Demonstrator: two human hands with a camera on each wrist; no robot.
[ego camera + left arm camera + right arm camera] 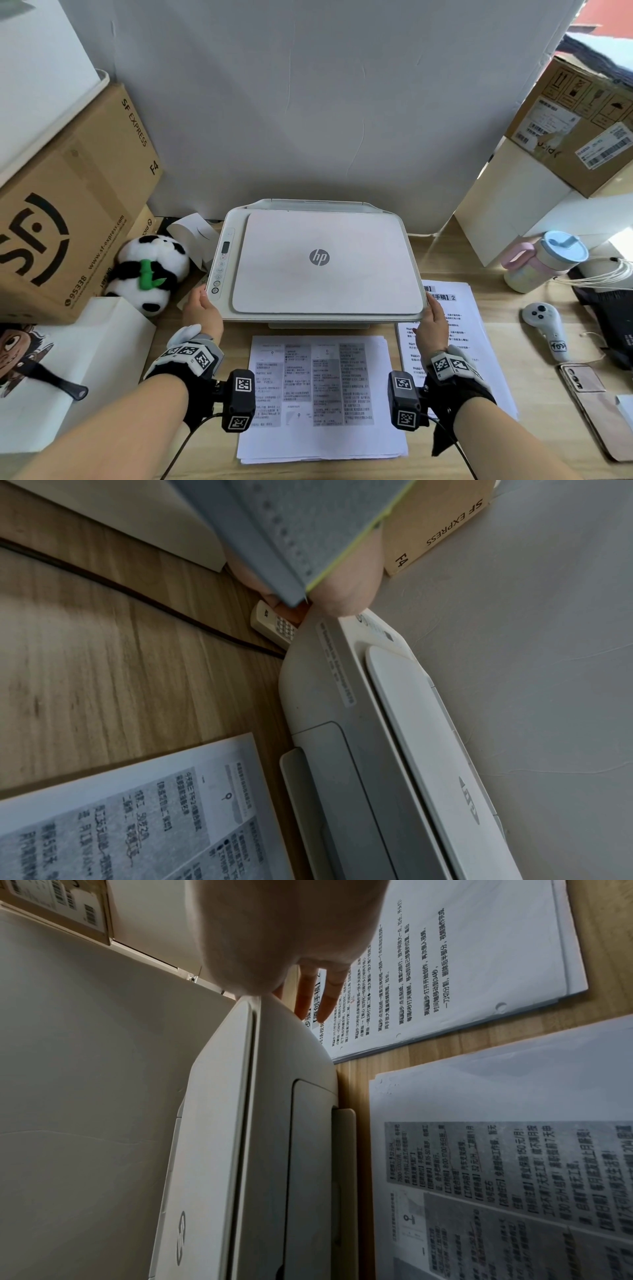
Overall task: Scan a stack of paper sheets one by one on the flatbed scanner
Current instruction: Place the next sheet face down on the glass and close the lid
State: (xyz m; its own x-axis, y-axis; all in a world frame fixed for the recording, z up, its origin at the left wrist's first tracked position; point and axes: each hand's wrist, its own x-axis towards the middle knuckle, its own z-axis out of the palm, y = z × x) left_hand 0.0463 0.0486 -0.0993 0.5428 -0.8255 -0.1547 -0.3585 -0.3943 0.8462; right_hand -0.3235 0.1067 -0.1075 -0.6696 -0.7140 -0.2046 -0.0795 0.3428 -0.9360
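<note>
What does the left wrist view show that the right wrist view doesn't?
Only left wrist: a small keypad device at the scanner corner, a dark cable, the SF Express box. Only right wrist: a second paper pile beside the scanner, straight fingers of the right hand over it. Both: the closed scanner and the printed stack before it.

Informal office or storeroom workspace. Evidence: scanner [325, 263] held at its front corners on a wooden desk [537, 411]; printed sheets [322, 394] just nearer than the grip; courier box [68, 212] left of it, labelled carton [582, 137] upper right.
</note>
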